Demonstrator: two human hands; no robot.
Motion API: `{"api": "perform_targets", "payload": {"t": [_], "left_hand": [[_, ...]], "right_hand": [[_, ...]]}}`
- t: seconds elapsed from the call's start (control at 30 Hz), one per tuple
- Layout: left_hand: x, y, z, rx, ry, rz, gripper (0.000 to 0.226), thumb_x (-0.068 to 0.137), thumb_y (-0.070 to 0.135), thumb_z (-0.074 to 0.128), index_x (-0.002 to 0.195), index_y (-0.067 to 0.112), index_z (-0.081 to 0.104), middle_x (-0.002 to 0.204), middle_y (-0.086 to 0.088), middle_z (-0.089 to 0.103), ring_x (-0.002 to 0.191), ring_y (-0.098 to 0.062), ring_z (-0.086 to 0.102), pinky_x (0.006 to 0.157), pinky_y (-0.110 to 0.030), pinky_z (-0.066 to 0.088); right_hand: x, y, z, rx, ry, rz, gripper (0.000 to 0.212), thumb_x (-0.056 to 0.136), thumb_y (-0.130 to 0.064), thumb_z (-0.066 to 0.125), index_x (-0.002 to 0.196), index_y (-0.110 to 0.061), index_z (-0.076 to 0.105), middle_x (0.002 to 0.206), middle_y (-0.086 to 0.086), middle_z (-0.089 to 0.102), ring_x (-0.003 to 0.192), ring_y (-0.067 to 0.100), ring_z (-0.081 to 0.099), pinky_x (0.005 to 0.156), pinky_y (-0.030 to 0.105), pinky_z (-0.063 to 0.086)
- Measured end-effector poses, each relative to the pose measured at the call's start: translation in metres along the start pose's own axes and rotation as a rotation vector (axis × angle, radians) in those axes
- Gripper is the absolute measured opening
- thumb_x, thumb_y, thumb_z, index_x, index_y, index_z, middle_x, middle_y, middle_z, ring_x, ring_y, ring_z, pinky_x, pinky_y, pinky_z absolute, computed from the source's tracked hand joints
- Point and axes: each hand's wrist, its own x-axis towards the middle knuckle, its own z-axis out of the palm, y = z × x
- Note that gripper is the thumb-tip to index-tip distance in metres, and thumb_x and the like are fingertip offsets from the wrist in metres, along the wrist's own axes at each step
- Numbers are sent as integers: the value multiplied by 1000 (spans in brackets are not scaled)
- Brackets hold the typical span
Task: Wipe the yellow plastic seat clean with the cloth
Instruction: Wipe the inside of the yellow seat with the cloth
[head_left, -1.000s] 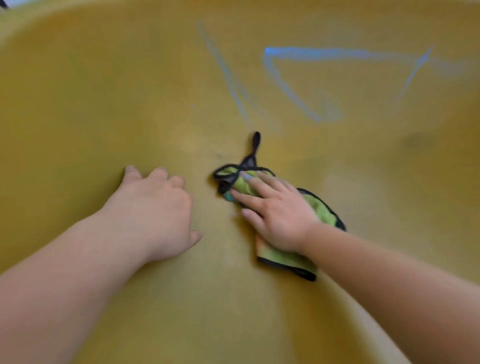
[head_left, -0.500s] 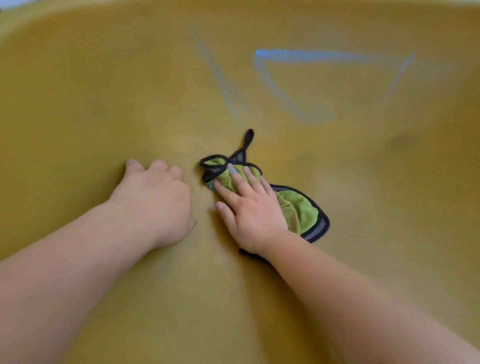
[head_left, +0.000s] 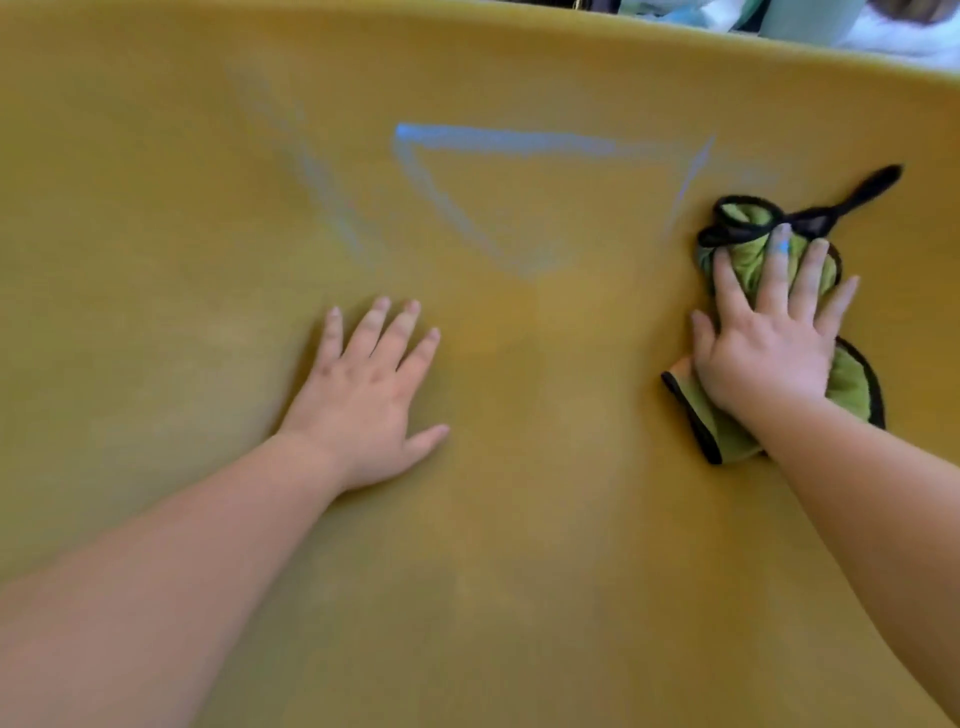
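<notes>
resting flat on the yellow seat (head_left: 156, 312), the left hand (head_left: 363, 395) has its fingers spread and holds nothing. blue marks (head_left: 498, 140) streak the middle. the right hand (head_left: 769, 343) presses straight fingers onto the green cloth (head_left: 748, 260) (black-edged), at the seat's right side.

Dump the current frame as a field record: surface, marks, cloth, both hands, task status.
surface: yellow plastic seat, curved, fills most of the view
marks: blue marks, a faded streak on the left and a rough triangle outline in the middle
cloth: green cloth with black trim, bunched, right of the triangle; its black loop points up-right
right: right hand flat on the cloth, fingers straight, pressing it to the seat
left: left hand flat on bare seat, fingers spread, apart from the cloth
status: marks not yet wiped off
</notes>
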Motion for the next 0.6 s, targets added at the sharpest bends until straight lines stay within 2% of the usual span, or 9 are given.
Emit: {"api": "perform_targets", "payload": {"t": [0.13,0.23,0.33,0.43,0.53,0.6], "left_hand": [[5,3,16,-30,-10,-34,105,76,85,21,157,19,18,166,-8,3,152,-31,-1,117,-63,4],[5,9,19,-15,-15,-25,110,75,87,24,156,13,23,165,-13,7,151,-35,2,114,-67,8],[5,13,19,-24,-9,-7,113,73,88,31,153,8,31,162,-18,17,150,-40,10,112,-70,13],[5,13,17,-36,5,13,112,71,86,39,148,5,40,159,-20,28,147,-43,17,111,-69,16],[4,13,16,-34,12,30,110,72,84,40,147,3,42,155,-18,35,146,-43,22,112,-68,17],[3,13,17,-40,10,36,110,72,84,40,147,2,42,155,-19,35,145,-43,23,111,-69,18]], "right_hand": [[53,-23,-21,92,148,31,68,99,-62,22,160,-32,12,168,13,-14,153,41,-14,121,63,-2],[79,-69,-37,224,203,-37,70,99,-63,22,160,-31,14,168,15,-10,153,42,-10,123,60,0],[66,-134,-36,296,261,-275,64,98,-58,32,157,-33,28,169,15,3,153,43,0,123,58,6],[6,-184,-12,300,242,-682,53,102,-52,36,152,-36,40,169,7,13,155,37,5,124,55,8],[-23,-175,8,251,182,-919,49,105,-47,35,153,-40,35,168,0,15,156,31,7,125,53,7],[1,-145,12,158,211,-931,50,103,-45,41,153,-42,36,167,1,19,155,33,13,124,56,8]]}}
